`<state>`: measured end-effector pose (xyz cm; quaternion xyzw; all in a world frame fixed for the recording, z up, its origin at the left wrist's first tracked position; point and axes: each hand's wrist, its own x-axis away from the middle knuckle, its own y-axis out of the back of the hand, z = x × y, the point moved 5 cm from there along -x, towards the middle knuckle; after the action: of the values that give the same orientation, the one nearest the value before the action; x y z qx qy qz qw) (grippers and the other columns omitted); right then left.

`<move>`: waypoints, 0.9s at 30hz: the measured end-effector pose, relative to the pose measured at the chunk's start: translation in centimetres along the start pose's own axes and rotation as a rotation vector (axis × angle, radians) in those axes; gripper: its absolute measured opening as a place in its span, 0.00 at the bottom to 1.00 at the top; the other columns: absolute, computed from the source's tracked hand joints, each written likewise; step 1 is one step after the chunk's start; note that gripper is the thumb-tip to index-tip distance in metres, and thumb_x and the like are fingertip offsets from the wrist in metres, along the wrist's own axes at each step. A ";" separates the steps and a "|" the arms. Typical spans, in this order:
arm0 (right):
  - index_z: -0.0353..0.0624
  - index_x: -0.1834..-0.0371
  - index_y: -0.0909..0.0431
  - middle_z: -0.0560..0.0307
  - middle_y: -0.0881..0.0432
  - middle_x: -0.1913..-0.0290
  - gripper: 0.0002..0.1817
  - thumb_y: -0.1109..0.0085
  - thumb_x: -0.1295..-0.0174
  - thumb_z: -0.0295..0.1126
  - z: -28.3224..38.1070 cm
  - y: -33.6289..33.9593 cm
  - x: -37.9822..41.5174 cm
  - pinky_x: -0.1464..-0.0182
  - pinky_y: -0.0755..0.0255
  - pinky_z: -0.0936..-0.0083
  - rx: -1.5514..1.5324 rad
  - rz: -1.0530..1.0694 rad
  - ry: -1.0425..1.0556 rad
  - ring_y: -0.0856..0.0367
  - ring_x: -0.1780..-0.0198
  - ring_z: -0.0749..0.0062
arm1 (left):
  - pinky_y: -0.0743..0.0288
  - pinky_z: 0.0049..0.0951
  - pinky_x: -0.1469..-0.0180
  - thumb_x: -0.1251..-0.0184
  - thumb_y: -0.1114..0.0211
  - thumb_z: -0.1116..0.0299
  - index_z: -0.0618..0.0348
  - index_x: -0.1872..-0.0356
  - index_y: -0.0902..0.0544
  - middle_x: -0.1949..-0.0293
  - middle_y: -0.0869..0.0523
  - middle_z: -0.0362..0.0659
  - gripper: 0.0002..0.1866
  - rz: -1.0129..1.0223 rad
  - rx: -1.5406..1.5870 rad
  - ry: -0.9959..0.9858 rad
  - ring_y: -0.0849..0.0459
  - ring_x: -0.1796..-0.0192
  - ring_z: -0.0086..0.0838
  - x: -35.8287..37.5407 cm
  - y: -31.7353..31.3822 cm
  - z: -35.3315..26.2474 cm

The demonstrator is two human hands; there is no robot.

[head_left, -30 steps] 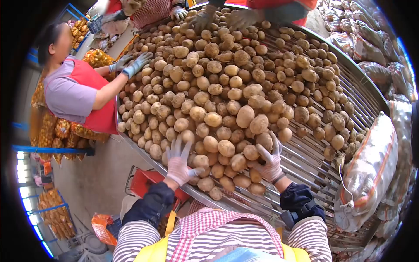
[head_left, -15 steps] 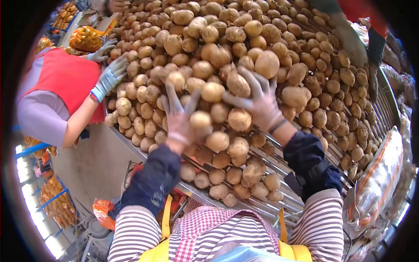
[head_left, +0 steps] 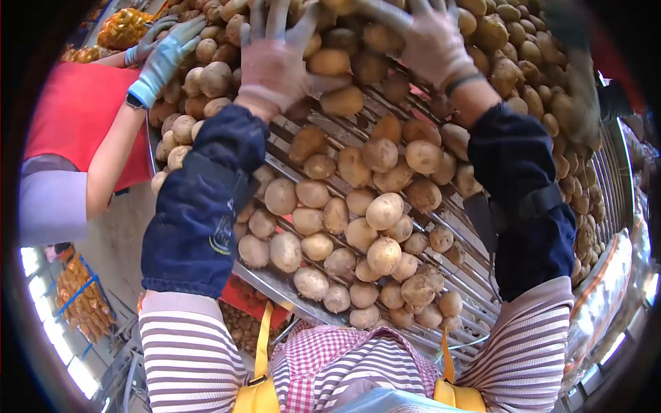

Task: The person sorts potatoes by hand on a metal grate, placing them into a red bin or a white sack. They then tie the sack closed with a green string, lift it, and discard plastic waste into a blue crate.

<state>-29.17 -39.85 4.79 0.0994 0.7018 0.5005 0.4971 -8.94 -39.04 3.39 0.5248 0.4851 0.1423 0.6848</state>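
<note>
Both of my hands reach far forward over a heap of brown potatoes (head_left: pixel 383 211) lying on a slatted metal table (head_left: pixel 475 261). My left hand (head_left: pixel 275 72), in a thin pale glove with grey fingers, rests on the potatoes with its fingers spread. Beside its thumb lie a few potatoes, among them an oval potato (head_left: pixel 342 101). My right hand (head_left: pixel 435 47), gloved the same way, has its fingers apart against the pile; the top edge of the view cuts off its fingertips. Neither hand is closed around a potato. Bare metal bars show between the hands and the nearer potatoes.
At the left a person in a red apron (head_left: pixel 62 117) has gloved hands (head_left: pixel 164 65) on the heap. Another person's blurred glove (head_left: pixel 582 103) is at the right. A full white sack (head_left: pixel 599 296) stands by the table's right side. A metal rim (head_left: pixel 265 286) borders the table near me.
My hands have moved forward, away from my body, and my view has tilted. More potatoes now lie on the near bars, and a stretch of slats between shows. Fingers stay spread.
</note>
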 end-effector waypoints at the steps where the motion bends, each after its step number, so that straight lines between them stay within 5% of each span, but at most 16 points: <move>1: 0.74 0.28 0.26 0.48 0.32 0.26 0.36 0.28 0.43 0.47 -1.3 -0.6 -1.3 0.31 0.38 0.42 0.002 -0.021 -0.085 0.32 0.30 0.41 | 0.44 0.56 0.23 0.68 0.16 0.34 0.41 0.28 0.24 0.22 0.44 0.64 0.58 0.015 0.012 0.019 0.42 0.22 0.62 -1.1 -0.5 0.6; 2: 0.74 0.28 0.26 0.47 0.31 0.26 0.37 0.27 0.45 0.49 -2.2 -1.4 -2.7 0.31 0.38 0.41 0.009 -0.062 -0.124 0.32 0.30 0.40 | 0.51 0.57 0.19 0.65 0.17 0.36 0.32 0.28 0.22 0.19 0.52 0.66 0.53 0.025 0.024 0.034 0.47 0.18 0.59 -2.4 -1.1 1.3; 4: 0.74 0.28 0.27 0.47 0.31 0.26 0.39 0.26 0.47 0.51 -4.4 -3.4 -5.6 0.29 0.40 0.40 -0.047 -0.123 -0.163 0.35 0.28 0.40 | 0.50 0.58 0.20 0.65 0.18 0.36 0.34 0.29 0.22 0.19 0.51 0.68 0.52 0.050 0.133 0.122 0.47 0.19 0.60 -4.6 -1.8 3.0; 6: 0.74 0.26 0.28 0.48 0.34 0.25 0.41 0.26 0.48 0.49 -5.9 -5.0 -7.7 0.25 0.47 0.39 0.208 -0.139 -0.199 0.39 0.25 0.41 | 0.47 0.55 0.20 0.63 0.19 0.34 0.35 0.30 0.21 0.20 0.48 0.66 0.50 0.003 0.001 0.059 0.45 0.19 0.60 -7.1 -2.6 5.2; 7: 0.74 0.26 0.30 0.47 0.37 0.22 0.40 0.28 0.47 0.48 -6.6 -4.9 -8.6 0.22 0.57 0.36 0.186 0.068 -0.291 0.43 0.22 0.43 | 0.47 0.54 0.21 0.61 0.20 0.33 0.34 0.30 0.21 0.20 0.46 0.64 0.50 0.075 -0.017 0.169 0.45 0.19 0.60 -8.7 -3.1 6.5; 8: 0.74 0.26 0.30 0.47 0.37 0.22 0.40 0.28 0.47 0.48 -8.0 -5.8 -8.7 0.22 0.57 0.36 0.185 0.063 -0.290 0.43 0.22 0.43 | 0.46 0.54 0.21 0.60 0.20 0.33 0.32 0.30 0.21 0.20 0.44 0.61 0.49 0.151 -0.026 0.277 0.45 0.20 0.60 -10.0 -3.6 7.4; 10: 0.76 0.26 0.30 0.47 0.39 0.21 0.38 0.31 0.43 0.47 -11.0 -7.6 -9.6 0.21 0.62 0.34 0.143 -0.001 -0.203 0.45 0.20 0.45 | 0.47 0.53 0.20 0.51 0.24 0.33 0.34 0.24 0.29 0.18 0.42 0.54 0.50 0.241 -0.024 0.322 0.47 0.18 0.60 -11.8 -3.7 8.4; 19: 0.75 0.26 0.31 0.45 0.41 0.20 0.32 0.39 0.35 0.46 -10.9 -8.5 -10.4 0.21 0.62 0.35 0.396 0.181 -0.258 0.47 0.18 0.46 | 0.49 0.54 0.19 0.35 0.33 0.36 0.44 0.16 0.47 0.17 0.46 0.53 0.52 0.312 0.228 0.406 0.53 0.16 0.57 -4.4 -7.8 23.4; 21: 0.74 0.26 0.29 0.42 0.42 0.19 0.28 0.42 0.31 0.46 -11.8 -10.4 -10.1 0.20 0.62 0.36 0.213 0.087 -0.161 0.49 0.17 0.44 | 0.50 0.49 0.19 0.22 0.47 0.40 0.36 0.21 0.34 0.18 0.43 0.53 0.33 0.420 -0.024 0.270 0.47 0.16 0.48 -1.8 -6.2 23.0; 22: 0.74 0.26 0.29 0.42 0.42 0.19 0.28 0.42 0.31 0.46 -10.9 -10.5 -9.6 0.20 0.62 0.36 0.217 0.083 -0.151 0.49 0.17 0.44 | 0.53 0.53 0.19 0.23 0.50 0.35 0.38 0.20 0.34 0.18 0.42 0.54 0.36 0.478 -0.128 0.347 0.48 0.16 0.49 -1.4 -1.8 16.7; 24: 0.74 0.27 0.29 0.42 0.43 0.19 0.28 0.42 0.32 0.46 -9.1 -9.8 -8.6 0.20 0.59 0.39 0.406 0.162 -0.106 0.50 0.18 0.40 | 0.58 0.66 0.21 0.25 0.50 0.33 0.38 0.20 0.36 0.18 0.44 0.52 0.38 0.425 -0.098 0.193 0.53 0.16 0.55 3.6 -0.8 13.0; 26: 0.72 0.25 0.30 0.43 0.46 0.18 0.30 0.41 0.32 0.45 -7.3 -9.9 -6.9 0.20 0.55 0.40 0.063 0.036 -0.001 0.50 0.18 0.37 | 0.62 0.68 0.20 0.27 0.46 0.35 0.45 0.23 0.32 0.19 0.40 0.50 0.38 0.483 -0.029 0.203 0.50 0.16 0.54 8.1 2.2 5.9; 27: 0.77 0.26 0.29 0.47 0.40 0.21 0.32 0.38 0.35 0.43 -5.9 -8.2 -6.9 0.22 0.49 0.40 0.057 0.260 -0.180 0.44 0.20 0.42 | 0.63 0.68 0.20 0.31 0.39 0.38 0.48 0.22 0.32 0.18 0.40 0.49 0.41 0.559 0.052 0.173 0.51 0.16 0.51 10.1 3.1 3.1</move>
<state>-27.53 -51.74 2.39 0.2481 0.6494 0.5296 0.4861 -0.52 -32.45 0.80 0.6413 0.3818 0.3571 0.5616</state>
